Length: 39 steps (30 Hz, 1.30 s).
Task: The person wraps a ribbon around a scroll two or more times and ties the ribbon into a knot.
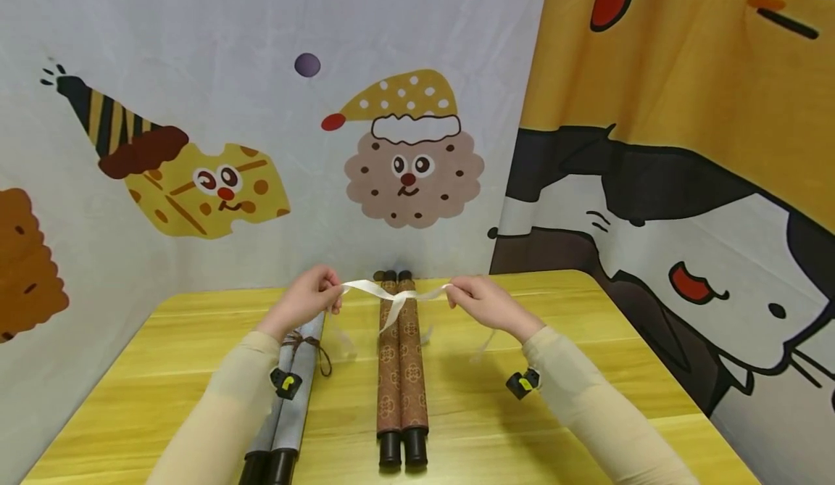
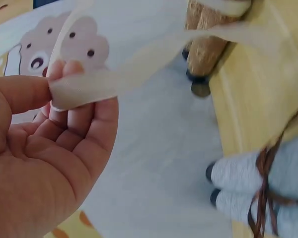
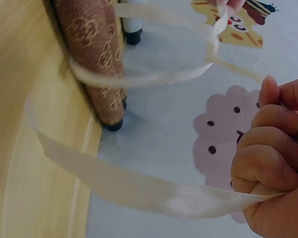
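A brown patterned scroll with black roller ends lies lengthwise on the table, its two rolls side by side. A white ribbon crosses over its far part, with strands meeting above the rolls. My left hand pinches one side of the ribbon between thumb and fingers, and a tail hangs below. Opposite it, my right hand grips the other side; in the right wrist view its fingers curl round the ribbon, whose end trails away. Both hands are raised above the table, apart from the scroll.
Left of the brown scroll lies a pale grey-blue scroll, tied with a dark brown cord, partly beneath my left arm. The wooden table ends at a cartoon-printed curtain behind and to the right.
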{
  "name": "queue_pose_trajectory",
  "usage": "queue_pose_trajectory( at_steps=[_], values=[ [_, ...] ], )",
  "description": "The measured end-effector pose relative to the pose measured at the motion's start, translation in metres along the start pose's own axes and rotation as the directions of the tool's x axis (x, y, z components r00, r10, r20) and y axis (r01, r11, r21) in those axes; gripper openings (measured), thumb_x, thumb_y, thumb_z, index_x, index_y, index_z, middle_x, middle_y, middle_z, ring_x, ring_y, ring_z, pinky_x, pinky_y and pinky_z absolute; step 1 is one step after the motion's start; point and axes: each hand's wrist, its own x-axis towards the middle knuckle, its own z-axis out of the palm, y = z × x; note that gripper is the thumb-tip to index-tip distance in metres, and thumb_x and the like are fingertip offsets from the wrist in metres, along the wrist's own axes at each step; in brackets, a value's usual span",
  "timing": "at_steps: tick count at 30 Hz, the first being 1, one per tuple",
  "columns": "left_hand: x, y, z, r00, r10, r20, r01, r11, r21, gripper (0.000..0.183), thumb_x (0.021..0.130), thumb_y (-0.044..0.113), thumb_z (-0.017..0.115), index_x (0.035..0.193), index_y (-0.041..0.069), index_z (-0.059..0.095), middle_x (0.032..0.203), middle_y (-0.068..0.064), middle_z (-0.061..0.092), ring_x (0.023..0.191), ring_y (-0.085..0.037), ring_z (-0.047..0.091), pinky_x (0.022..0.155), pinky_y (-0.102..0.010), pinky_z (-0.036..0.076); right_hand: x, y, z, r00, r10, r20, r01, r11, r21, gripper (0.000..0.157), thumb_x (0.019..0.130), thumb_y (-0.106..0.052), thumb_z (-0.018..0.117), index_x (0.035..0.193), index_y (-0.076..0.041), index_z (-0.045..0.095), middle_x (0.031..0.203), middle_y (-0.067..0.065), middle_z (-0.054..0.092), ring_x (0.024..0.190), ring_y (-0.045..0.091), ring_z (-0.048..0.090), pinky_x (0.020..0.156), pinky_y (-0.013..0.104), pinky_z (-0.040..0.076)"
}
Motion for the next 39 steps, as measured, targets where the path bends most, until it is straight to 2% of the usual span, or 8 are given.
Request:
queue_pose_trajectory(
  at_steps=[3, 8, 16, 19, 22, 26, 30, 39],
  values=[
    [-0.007, -0.001, -0.012, 1.0, 0.003, -0.016, -0.003, 1.0, 0.007, 0.01, 0.102, 0.005, 0.053, 0.1, -0.004, 0.049, 0.075, -0.014, 0.057, 0.07, -0.037, 0.06, 0.064, -0.037, 0.053, -0.003, 0.006, -0.001, 1.0, 0.01, -0.009, -0.01, 1.0, -0.004, 0.032, 0.107, -0.024, 0.046, 0.082, -0.012, 0.062, 0.06, -0.003, 0.04, 0.049, 0.011, 0.031, 0.052, 0.03, 0.034],
    [-0.02, -0.007, -0.028, 1.0, -0.019, -0.019, 0.02, 0.996, 0.084, 0.011, 0.103, 0.008, 0.054, 0.1, -0.002, 0.05, 0.072, -0.012, 0.055, 0.069, -0.036, 0.058, 0.065, -0.044, 0.052, -0.009, 0.021, -0.002, 0.998, 0.054, -0.018, -0.054, 0.998, -0.009, 0.034, 0.107, -0.028, 0.046, 0.079, -0.013, 0.06, 0.061, -0.003, 0.041, 0.05, 0.011, 0.032, 0.054, 0.031, 0.035],
    [-0.038, -0.028, -0.038, 0.999, -0.011, -0.031, 0.016, 0.982, 0.186, 0.008, 0.1, 0.006, 0.056, 0.095, 0.001, 0.053, 0.068, -0.008, 0.055, 0.059, -0.023, 0.053, 0.05, -0.031, 0.044, -0.031, 0.064, -0.008, 0.989, 0.146, -0.037, -0.147, 0.989, -0.015, 0.038, 0.107, -0.033, 0.045, 0.077, -0.013, 0.057, 0.06, -0.003, 0.04, 0.05, 0.012, 0.032, 0.055, 0.032, 0.035],
    [-0.044, -0.036, -0.041, 0.998, -0.031, -0.049, 0.041, 0.975, 0.216, 0.008, 0.1, 0.006, 0.057, 0.094, 0.002, 0.054, 0.067, -0.008, 0.054, 0.058, -0.021, 0.051, 0.05, -0.03, 0.042, -0.042, 0.084, -0.012, 0.984, 0.171, -0.051, -0.172, 0.985, -0.029, 0.038, 0.107, -0.031, 0.046, 0.076, -0.012, 0.057, 0.063, -0.002, 0.041, 0.051, 0.012, 0.033, 0.054, 0.031, 0.034],
    [-0.05, -0.044, -0.044, 0.998, -0.048, -0.052, 0.059, 0.968, 0.243, 0.008, 0.099, 0.006, 0.058, 0.093, 0.003, 0.054, 0.068, -0.007, 0.054, 0.059, -0.02, 0.05, 0.051, -0.031, 0.042, -0.051, 0.096, -0.015, 0.982, 0.184, -0.03, -0.185, 0.982, -0.041, 0.04, 0.107, -0.033, 0.047, 0.073, -0.013, 0.056, 0.062, -0.002, 0.041, 0.051, 0.012, 0.032, 0.054, 0.03, 0.035],
    [-0.056, -0.055, -0.047, 0.996, -0.068, -0.06, 0.082, 0.955, 0.285, 0.009, 0.098, 0.005, 0.059, 0.09, 0.004, 0.055, 0.067, -0.004, 0.053, 0.059, -0.019, 0.05, 0.052, -0.031, 0.042, -0.059, 0.104, -0.016, 0.982, 0.19, 0.005, -0.189, 0.98, -0.065, 0.041, 0.106, -0.034, 0.048, 0.071, -0.014, 0.054, 0.061, -0.004, 0.041, 0.05, 0.01, 0.032, 0.055, 0.03, 0.036],
    [-0.064, -0.063, -0.053, 0.991, -0.1, -0.086, 0.123, 0.941, 0.316, 0.009, 0.095, 0.004, 0.06, 0.087, 0.003, 0.055, 0.066, -0.003, 0.054, 0.059, -0.019, 0.051, 0.054, -0.032, 0.042, -0.066, 0.11, -0.016, 0.98, 0.197, 0.0, -0.195, 0.974, -0.112, 0.039, 0.106, -0.026, 0.049, 0.07, -0.014, 0.051, 0.062, -0.004, 0.042, 0.051, 0.01, 0.032, 0.055, 0.03, 0.035],
    [-0.068, -0.065, -0.047, 0.969, -0.175, -0.177, 0.233, 0.888, 0.396, 0.007, 0.09, 0.004, 0.058, 0.085, 0.002, 0.054, 0.069, -0.004, 0.057, 0.062, -0.02, 0.052, 0.055, -0.033, 0.041, -0.071, 0.114, -0.008, 0.985, 0.173, -0.018, -0.172, 0.948, -0.267, 0.039, 0.102, -0.015, 0.055, 0.065, -0.016, 0.041, 0.057, -0.006, 0.03, 0.051, 0.009, 0.025, 0.056, 0.027, 0.028]
  ],
)
